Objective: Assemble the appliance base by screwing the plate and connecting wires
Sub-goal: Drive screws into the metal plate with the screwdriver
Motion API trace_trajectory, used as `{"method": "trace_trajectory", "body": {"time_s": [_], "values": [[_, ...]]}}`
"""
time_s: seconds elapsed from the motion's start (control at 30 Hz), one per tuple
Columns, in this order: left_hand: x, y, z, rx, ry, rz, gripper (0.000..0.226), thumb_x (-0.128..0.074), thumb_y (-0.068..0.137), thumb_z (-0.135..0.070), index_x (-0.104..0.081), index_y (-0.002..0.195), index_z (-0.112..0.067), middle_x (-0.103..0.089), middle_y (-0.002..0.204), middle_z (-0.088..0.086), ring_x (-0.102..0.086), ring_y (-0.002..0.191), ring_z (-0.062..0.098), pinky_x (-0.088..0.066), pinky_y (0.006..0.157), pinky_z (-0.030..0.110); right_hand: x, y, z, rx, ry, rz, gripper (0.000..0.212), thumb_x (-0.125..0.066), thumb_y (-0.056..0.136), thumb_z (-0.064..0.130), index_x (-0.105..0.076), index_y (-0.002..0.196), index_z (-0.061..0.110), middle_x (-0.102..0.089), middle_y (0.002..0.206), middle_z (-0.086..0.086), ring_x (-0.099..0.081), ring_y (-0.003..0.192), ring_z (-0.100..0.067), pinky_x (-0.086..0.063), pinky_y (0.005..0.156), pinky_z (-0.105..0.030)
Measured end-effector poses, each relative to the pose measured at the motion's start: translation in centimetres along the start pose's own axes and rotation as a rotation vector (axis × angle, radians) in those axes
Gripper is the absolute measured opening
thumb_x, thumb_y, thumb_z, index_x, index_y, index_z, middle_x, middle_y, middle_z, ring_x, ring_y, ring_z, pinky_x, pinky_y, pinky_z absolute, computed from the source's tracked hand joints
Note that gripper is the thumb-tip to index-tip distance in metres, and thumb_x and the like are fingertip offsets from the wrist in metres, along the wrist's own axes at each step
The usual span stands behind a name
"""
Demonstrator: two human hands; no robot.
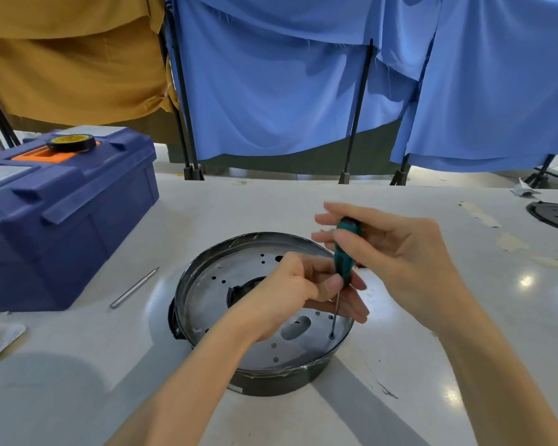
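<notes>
Head view: your right hand (390,252) grips the screwdriver (345,252) handle and your left hand (290,294) pinches its lower end. The tip sits in a plate (213,284) hole, base (271,383) mid-table (432,349). Loose bit (132,288) to the left, toolbox (62,214) with tape (71,143) beyond. Blue cloth (271,91) behind.

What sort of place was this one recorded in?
Likely a makeshift workshop or assembly station: a white worktable, a blue toolbox with a tape roll on it, and cloth-draped partition frames behind. A screwdriver works on an appliance base.
</notes>
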State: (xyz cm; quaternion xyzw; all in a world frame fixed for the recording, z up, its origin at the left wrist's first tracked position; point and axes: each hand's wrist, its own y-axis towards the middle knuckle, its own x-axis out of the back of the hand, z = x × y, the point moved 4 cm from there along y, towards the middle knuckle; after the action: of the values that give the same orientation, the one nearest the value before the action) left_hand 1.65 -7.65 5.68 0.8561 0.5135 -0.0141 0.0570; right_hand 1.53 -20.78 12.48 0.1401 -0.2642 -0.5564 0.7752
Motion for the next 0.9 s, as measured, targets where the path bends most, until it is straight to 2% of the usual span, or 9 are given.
{"method": "trace_trajectory", "body": {"time_s": [0.13, 0.27, 0.33, 0.4, 0.5, 0.6, 0.67, 0.8, 0.9], "values": [[0.0, -0.1, 0.0, -0.033, 0.001, -0.012, 0.022, -0.058, 0.096, -0.008, -0.064, 0.114, 0.002, -0.073, 0.101, 0.020, -0.071, 0.095, 0.036, -0.055, 0.090, 0.037, 0.2, -0.8, -0.5, 0.100, -0.259, -0.299, 0.018, -0.077, 0.078, 0.033, -0.074, 0.091, 0.021, -0.075, 0.078, 0.008, -0.073, 0.072, -0.010, -0.059, 0.071, -0.020], [-0.9, 0.4, -0.1, -0.060, 0.042, -0.036, 0.018, -0.056, 0.094, 0.002, -0.066, 0.109, 0.006, -0.072, 0.096, 0.022, -0.073, 0.080, 0.028, -0.057, 0.075, 0.027, -1.5, -1.6, -0.1, 0.323, -0.765, -0.713, 0.024, -0.077, 0.079, 0.024, -0.069, 0.077, 0.002, -0.062, 0.057, -0.005, -0.055, 0.046, -0.019, -0.045, 0.051, -0.021], [-0.5, 0.4, 0.0, -0.052, 0.036, -0.036, 0.018, -0.053, 0.095, 0.003, -0.066, 0.106, 0.006, -0.072, 0.093, 0.023, -0.073, 0.082, 0.032, -0.057, 0.078, 0.031, -1.7, -1.3, 0.3, 0.332, -0.761, -0.639, 0.029, -0.077, 0.080, 0.034, -0.070, 0.080, 0.006, -0.064, 0.060, -0.001, -0.057, 0.049, -0.016, -0.049, 0.053, -0.023], [0.1, 0.1, 0.1, -0.051, 0.016, -0.031, 0.018, -0.050, 0.096, 0.003, -0.065, 0.103, 0.007, -0.072, 0.090, 0.023, -0.071, 0.086, 0.039, -0.056, 0.084, 0.038, -0.8, -0.2, 0.3, 0.160, -0.427, -0.334, 0.035, -0.071, 0.080, 0.048, -0.074, 0.094, 0.015, -0.073, 0.077, 0.009, -0.069, 0.069, -0.007, -0.058, 0.067, -0.024], [0.2, -0.5, 0.1, -0.046, -0.001, -0.005, 0.020, -0.047, 0.097, 0.002, -0.067, 0.102, 0.001, -0.073, 0.090, 0.018, -0.071, 0.089, 0.038, -0.055, 0.086, 0.035, -0.6, 0.0, 0.0, 0.026, 0.004, 0.043, 0.040, -0.066, 0.081, 0.037, -0.070, 0.115, 0.018, -0.075, 0.105, 0.009, -0.072, 0.098, -0.009, -0.058, 0.084, -0.026], [0.0, -0.5, -0.1, -0.052, -0.019, -0.017, 0.016, -0.054, 0.096, -0.004, -0.067, 0.106, -0.001, -0.074, 0.095, 0.018, -0.071, 0.092, 0.036, -0.055, 0.085, 0.032, -0.3, -0.4, -0.5, 0.071, -0.061, -0.141, 0.021, -0.075, 0.078, 0.027, -0.074, 0.098, 0.020, -0.076, 0.089, 0.007, -0.074, 0.084, -0.011, -0.060, 0.079, -0.026], [-0.2, -0.2, -0.2, -0.051, -0.003, -0.047, 0.019, -0.060, 0.094, -0.005, -0.065, 0.110, 0.003, -0.074, 0.098, 0.018, -0.072, 0.090, 0.034, -0.056, 0.084, 0.031, -0.5, -0.8, -0.8, 0.138, -0.278, -0.349, 0.011, -0.078, 0.081, 0.023, -0.073, 0.089, 0.019, -0.073, 0.074, 0.006, -0.072, 0.068, -0.011, -0.059, 0.068, -0.022], [-1.3, 0.5, -0.2, -0.031, 0.036, -0.035, 0.022, -0.054, 0.094, 0.002, -0.064, 0.114, 0.005, -0.075, 0.086, 0.006, -0.073, 0.074, 0.019, -0.056, 0.070, 0.022, -1.7, -1.9, -0.7, 0.255, -0.730, -0.785, 0.019, -0.075, 0.084, 0.023, -0.068, 0.081, 0.006, -0.059, 0.055, -0.004, -0.055, 0.046, -0.022, -0.050, 0.049, -0.032], [-0.5, 0.4, -0.1, -0.024, 0.053, -0.033, 0.019, -0.049, 0.097, 0.002, -0.064, 0.108, 0.008, -0.074, 0.088, 0.014, -0.073, 0.079, 0.029, -0.057, 0.076, 0.029, -1.0, -1.3, -0.8, 0.190, -0.519, -0.529, 0.027, -0.073, 0.084, 0.040, -0.071, 0.097, 0.017, -0.069, 0.071, 0.005, -0.066, 0.061, -0.013, -0.059, 0.062, -0.031]]}}
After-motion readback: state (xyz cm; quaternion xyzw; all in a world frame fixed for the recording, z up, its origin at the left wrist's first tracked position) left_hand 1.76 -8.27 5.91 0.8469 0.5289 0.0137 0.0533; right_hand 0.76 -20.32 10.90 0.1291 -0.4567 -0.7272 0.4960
